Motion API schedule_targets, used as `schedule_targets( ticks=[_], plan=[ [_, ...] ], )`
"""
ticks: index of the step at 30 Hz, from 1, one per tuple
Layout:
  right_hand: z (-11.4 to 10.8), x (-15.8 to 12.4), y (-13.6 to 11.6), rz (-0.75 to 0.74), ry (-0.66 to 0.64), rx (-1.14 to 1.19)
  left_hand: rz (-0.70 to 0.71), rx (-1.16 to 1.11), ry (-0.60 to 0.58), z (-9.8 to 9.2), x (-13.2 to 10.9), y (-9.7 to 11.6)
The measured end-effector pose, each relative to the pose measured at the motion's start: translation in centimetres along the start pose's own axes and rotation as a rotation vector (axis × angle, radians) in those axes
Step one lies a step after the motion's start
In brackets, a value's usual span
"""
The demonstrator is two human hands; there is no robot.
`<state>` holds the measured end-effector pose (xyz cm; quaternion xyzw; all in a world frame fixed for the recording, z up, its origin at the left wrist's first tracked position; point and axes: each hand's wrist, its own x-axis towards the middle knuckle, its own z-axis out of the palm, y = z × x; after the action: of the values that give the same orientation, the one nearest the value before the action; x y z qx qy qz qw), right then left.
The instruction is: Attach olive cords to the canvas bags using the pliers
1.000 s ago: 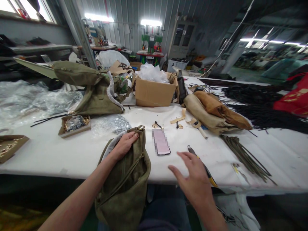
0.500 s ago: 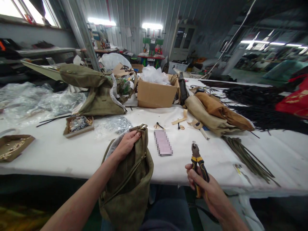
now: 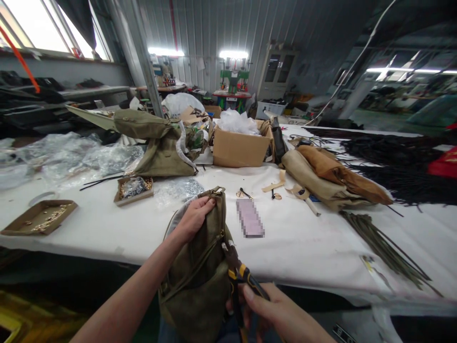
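Olive bag (image 3: 200, 281) is slumped over the near edge of the white surface (image 3: 303, 238), partly down toward my lap. My left hand (image 3: 194, 219) is clamped on its top rim near the metal ring. My right hand (image 3: 271, 309) is wrapped round the pliers (image 3: 235, 269), nose right at the bag's side zipper. Phone (image 3: 250, 217) lies just beside the bag.

light: window, ceiling tubes | glare: window | edges: warped, blurred

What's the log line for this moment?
left hand: grips olive bag top | right hand: holds pliers | pliers nose: at olive bag side
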<state>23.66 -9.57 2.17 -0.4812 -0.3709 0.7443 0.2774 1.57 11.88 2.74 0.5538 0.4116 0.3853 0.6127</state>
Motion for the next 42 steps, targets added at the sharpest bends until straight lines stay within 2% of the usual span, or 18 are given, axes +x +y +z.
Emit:
schedule_targets(
  ticks=[6, 16, 21, 26, 31, 37, 42],
  plan=[
    [0.4, 0.6, -0.5, 0.027, 0.022, 0.146, 0.012, 0.006, 0.021, 0.5, 0.0, -0.1],
    [0.1, 1.1, -2.1, 0.039, -0.045, 0.267, 0.034, 0.037, 0.119, 1.5, -0.6, 0.4],
    [-0.1, 1.6, -1.0, 0.059, -0.072, 0.324, -0.002, -0.036, 0.096, 1.4, -0.7, -0.1],
    [-0.2, 1.8, 0.5, 0.144, -0.105, 0.394, -0.081, -0.127, 0.075, 1.3, -0.9, -0.3],
    [0.6, 2.3, 0.2, 0.088, 0.008, 0.377, -0.093, -0.171, 0.089, 1.5, -0.8, -0.4],
    [1.5, 3.0, -0.7, 0.003, 0.055, 0.358, -0.089, -0.195, 0.097, 1.4, -1.0, -0.5],
    [1.2, 2.8, 0.1, -0.089, 0.089, 0.197, -0.072, -0.189, 0.116, 1.3, -1.5, -0.2]
  ],
)
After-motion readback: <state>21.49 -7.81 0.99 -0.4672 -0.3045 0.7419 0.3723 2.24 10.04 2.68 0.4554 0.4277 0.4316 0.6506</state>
